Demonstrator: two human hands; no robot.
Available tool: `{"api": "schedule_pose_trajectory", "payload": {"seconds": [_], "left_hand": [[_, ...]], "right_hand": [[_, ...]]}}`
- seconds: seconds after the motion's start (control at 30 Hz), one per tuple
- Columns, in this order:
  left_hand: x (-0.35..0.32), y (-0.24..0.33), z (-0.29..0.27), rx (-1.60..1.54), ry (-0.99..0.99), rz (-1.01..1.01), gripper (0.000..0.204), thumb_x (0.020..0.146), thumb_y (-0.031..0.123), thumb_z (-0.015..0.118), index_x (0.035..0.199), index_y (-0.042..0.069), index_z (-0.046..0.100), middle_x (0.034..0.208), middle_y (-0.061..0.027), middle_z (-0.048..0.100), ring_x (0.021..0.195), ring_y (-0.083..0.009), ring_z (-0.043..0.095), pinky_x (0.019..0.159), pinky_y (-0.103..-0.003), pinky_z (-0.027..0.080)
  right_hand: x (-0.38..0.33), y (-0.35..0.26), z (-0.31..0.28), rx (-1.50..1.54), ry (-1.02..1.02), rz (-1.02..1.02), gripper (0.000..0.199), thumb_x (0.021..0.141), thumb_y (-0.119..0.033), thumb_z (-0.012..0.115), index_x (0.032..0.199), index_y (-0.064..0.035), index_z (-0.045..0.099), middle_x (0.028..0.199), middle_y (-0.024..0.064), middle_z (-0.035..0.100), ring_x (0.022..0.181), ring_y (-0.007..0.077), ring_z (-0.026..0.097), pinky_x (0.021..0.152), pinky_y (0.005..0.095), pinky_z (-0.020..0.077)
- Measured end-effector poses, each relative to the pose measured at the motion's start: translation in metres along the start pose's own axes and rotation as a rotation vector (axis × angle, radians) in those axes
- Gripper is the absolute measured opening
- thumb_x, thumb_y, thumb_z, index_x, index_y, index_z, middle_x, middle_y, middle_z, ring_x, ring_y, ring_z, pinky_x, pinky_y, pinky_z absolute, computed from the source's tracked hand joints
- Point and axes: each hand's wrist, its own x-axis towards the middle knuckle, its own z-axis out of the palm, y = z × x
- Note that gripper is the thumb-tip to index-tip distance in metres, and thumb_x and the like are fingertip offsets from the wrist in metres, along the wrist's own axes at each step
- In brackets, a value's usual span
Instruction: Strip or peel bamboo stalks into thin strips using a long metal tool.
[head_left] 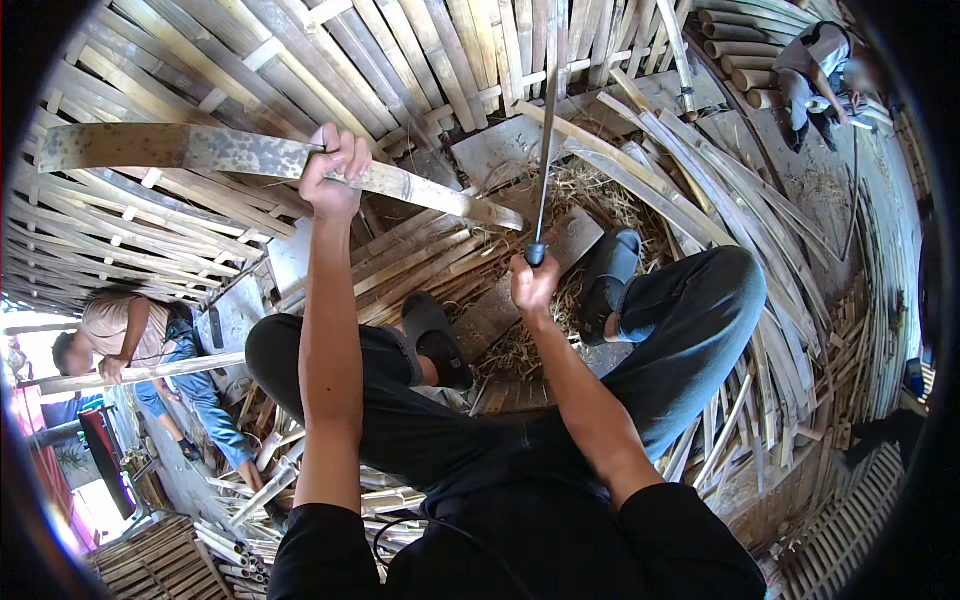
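My left hand [335,172] is raised and wrapped around a long split bamboo strip [430,192]. The strip has a dark-mottled stretch on the left, and its pale end points right, toward the knife. In front of my body, my right hand [535,284] grips the black handle of a long, thin-bladed knife [545,165]. The blade points up and away from me, a small gap from the strip's right end. My feet, in dark slip-on shoes, rest apart beneath my hands, on either side of a flat wooden board [490,325].
Shavings [512,375] litter the floor around the board. Long split bamboo strips [715,190] pile up at the right. A slatted bamboo panel [400,60] stands ahead. One person [130,335] holds a pole at the left; another [810,75] crouches far right near stacked bamboo poles [750,65].
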Motion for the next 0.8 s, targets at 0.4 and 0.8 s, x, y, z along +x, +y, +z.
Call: {"api": "schedule_pose_trajectory", "payload": {"seconds": [0.4,0.8], "left_hand": [[-0.007,0.002,-0.005,0.025,0.033,0.006,0.018,0.072,0.015,0.046,0.067,0.013,0.029,0.057,0.001,0.029,0.05,-0.0116,0.031,0.052,-0.028,0.028],[-0.011,0.009,-0.033,-0.018,0.085,0.025,0.017,0.074,0.014,0.048,0.072,0.014,0.032,0.058,0.0016,0.03,0.049,-0.0115,0.03,0.052,-0.026,0.028]], "right_hand": [[-0.024,0.008,0.006,-0.297,0.007,0.333,0.028,0.072,-0.02,0.063,0.08,0.0062,0.063,0.064,0.0127,0.061,0.06,0.0235,0.06,0.056,0.0411,0.0444],[-0.018,0.096,-0.023,-0.394,-0.119,0.728,0.032,0.075,-0.023,0.062,0.083,0.0077,0.066,0.077,0.022,0.066,0.072,0.039,0.064,0.067,0.0466,0.0495]]}}
